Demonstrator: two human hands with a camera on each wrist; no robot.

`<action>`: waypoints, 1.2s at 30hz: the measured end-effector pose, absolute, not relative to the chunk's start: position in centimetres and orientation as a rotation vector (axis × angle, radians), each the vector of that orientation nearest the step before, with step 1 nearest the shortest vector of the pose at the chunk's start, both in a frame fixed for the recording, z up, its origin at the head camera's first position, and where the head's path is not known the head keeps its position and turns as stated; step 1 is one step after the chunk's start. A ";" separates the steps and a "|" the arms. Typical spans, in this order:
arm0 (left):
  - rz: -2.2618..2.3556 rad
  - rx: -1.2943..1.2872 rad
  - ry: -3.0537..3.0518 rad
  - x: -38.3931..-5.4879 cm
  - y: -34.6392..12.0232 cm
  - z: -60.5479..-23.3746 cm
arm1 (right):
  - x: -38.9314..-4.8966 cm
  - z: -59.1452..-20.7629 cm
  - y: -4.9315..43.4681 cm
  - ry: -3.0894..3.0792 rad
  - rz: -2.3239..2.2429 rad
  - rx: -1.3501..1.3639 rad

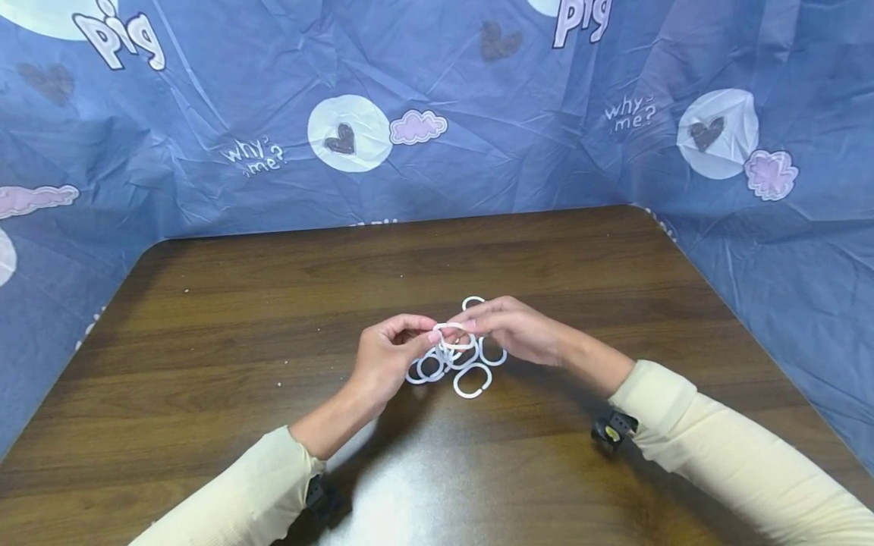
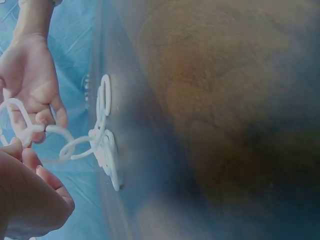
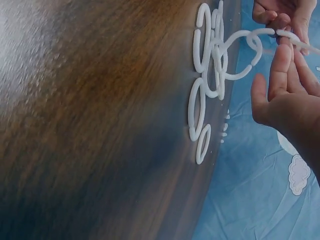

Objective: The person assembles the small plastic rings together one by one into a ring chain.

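Note:
Close over the table, my left hand (image 1: 384,358) pinches a white C-shaped plastic ring (image 1: 452,325) between thumb and fingers. From the other side, my right hand (image 1: 515,331) holds the right end of the same ring at its fingertips. Another white ring (image 3: 250,47) hangs linked below the hands in the right wrist view, leading down to the pile. Beneath lies a loose heap of several more white rings (image 2: 107,150), some overlapping. One ring (image 1: 456,381) lies at the near side of the heap, its gap turned to the right.
The brown wood-grain table (image 1: 273,303) has rounded far corners and a few tiny white specks. A blue printed cloth (image 1: 478,174) hangs behind and along both sides. Dark wrist devices (image 1: 614,430) sit under the cream sleeves (image 1: 717,440).

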State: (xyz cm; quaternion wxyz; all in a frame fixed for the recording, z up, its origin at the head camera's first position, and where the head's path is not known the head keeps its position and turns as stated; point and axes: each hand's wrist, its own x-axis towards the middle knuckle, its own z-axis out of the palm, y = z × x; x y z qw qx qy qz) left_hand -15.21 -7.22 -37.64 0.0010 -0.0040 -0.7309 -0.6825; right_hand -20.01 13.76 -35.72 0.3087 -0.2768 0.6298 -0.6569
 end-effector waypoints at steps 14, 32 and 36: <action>-2.191 0.082 -2.283 -15.2 -8.1 -37.7 | -22.2 -35.7 16.8 2.198 -1.737 -0.475; -2.221 0.074 -2.276 -15.1 -8.2 -37.5 | -23.5 -37.0 17.0 2.898 -0.889 -1.049; -2.227 0.069 -2.273 -15.1 -8.2 -37.6 | -24.0 -37.1 16.9 2.928 -0.717 -1.119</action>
